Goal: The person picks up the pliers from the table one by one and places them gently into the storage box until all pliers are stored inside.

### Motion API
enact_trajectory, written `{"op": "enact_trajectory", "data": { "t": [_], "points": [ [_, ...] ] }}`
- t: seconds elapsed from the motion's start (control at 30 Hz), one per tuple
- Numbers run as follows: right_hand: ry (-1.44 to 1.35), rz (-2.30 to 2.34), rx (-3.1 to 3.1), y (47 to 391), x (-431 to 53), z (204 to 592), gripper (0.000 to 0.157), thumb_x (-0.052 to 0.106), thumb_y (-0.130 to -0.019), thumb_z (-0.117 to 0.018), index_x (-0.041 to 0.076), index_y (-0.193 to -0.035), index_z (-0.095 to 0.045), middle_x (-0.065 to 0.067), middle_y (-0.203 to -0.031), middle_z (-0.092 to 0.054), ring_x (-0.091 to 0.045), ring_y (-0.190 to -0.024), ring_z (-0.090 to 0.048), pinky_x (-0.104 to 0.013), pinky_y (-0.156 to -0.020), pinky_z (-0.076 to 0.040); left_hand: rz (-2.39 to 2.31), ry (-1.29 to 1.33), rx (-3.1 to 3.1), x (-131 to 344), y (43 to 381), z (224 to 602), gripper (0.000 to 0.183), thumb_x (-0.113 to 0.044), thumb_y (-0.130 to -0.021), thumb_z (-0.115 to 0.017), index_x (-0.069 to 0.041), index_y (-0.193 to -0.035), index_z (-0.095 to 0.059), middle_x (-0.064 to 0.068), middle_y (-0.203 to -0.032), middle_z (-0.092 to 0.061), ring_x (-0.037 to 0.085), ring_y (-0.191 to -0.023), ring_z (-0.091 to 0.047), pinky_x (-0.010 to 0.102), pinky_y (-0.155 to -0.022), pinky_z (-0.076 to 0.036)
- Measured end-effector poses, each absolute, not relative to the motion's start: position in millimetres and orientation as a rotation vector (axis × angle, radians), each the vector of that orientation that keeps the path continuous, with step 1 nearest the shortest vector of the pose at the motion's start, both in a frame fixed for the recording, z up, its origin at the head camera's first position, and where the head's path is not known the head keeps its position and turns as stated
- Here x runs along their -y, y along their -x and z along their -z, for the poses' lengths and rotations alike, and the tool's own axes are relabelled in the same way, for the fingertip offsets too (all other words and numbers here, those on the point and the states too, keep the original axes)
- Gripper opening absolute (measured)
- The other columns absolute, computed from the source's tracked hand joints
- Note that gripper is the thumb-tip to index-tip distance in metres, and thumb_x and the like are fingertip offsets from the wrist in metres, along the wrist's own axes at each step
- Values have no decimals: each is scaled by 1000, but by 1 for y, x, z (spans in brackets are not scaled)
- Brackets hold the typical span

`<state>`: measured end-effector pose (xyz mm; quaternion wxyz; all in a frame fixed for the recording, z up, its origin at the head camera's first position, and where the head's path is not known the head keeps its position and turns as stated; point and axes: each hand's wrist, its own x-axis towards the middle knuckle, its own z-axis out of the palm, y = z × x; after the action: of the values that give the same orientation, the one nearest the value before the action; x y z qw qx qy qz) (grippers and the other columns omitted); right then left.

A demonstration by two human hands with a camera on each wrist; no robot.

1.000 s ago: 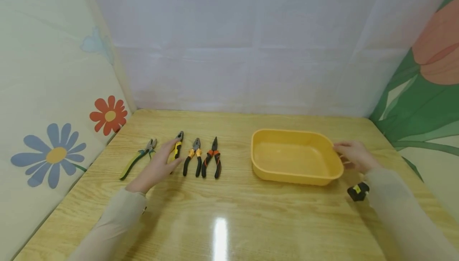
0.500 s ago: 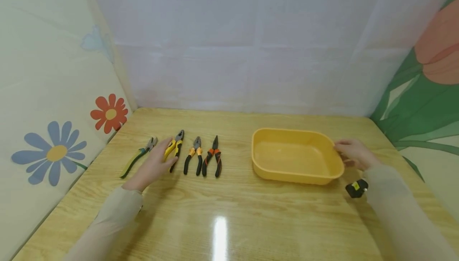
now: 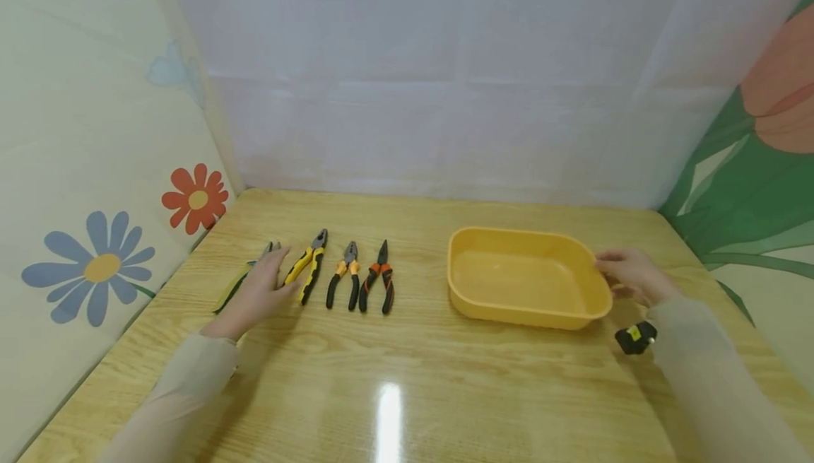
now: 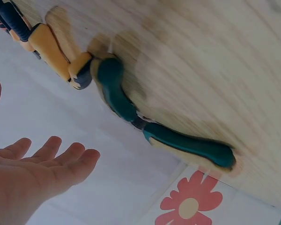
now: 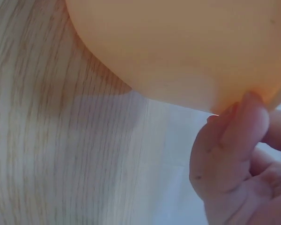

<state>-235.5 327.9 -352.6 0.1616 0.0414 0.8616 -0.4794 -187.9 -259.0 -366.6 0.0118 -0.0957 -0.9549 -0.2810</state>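
Observation:
My left hand [image 3: 257,293] hovers with fingers spread over the green-handled pliers [image 3: 230,292], partly hiding them; it holds nothing. In the left wrist view those pliers lie on the wood with handles splayed, apart from the fingertips. Just right of that hand lie yellow-and-black combination pliers [image 3: 310,272]. Further along the row are combination pliers with orange-and-black handles [image 3: 350,265], then needle-nose pliers [image 3: 381,272]. At the right, a yellow plastic basin [image 3: 518,311] stands with nothing in it. My right hand [image 3: 636,278] grips its right end, fingers curled at the wall [image 5: 178,56].
A small black object with a yellow label [image 3: 636,337] shows by the right sleeve, at the wrist. The wooden table [image 3: 407,357] meets a pale cloth backdrop [image 3: 407,138] behind, with flower-printed panels [image 3: 102,131] at both sides.
The left hand has moved left, off the yellow-and-black pliers, which now lie uncovered with handles spread, and over the green-handled pliers. The right hand stays at the basin.

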Motion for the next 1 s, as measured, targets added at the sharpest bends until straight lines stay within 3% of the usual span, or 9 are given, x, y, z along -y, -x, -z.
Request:
{"op": "enact_trajectory", "data": {
  "t": [0.57, 1.0],
  "points": [
    [-114, 1385, -2437, 236, -329, 356, 51, 13, -102, -45, -23, -133, -29, 6, -86, -62, -7, -75, -58, -31, -67, -55, 709, 305, 2983, 280, 180, 373, 76, -16, -91, -70, 12, -146, -25, 40, -144, -25, 58, -129, -26, 70, -100, -26],
    [-120, 1288, -2481, 237, -330, 353, 52, 18, -103, -44, -21, -135, -31, -11, -103, -62, -11, -80, -59, -35, -71, -55, 631, 166, 3115, 292, 180, 375, 84, -29, -92, -68, 15, -146, -21, 46, -142, -19, 62, -127, -21, 76, -93, -26]
  ]
}}
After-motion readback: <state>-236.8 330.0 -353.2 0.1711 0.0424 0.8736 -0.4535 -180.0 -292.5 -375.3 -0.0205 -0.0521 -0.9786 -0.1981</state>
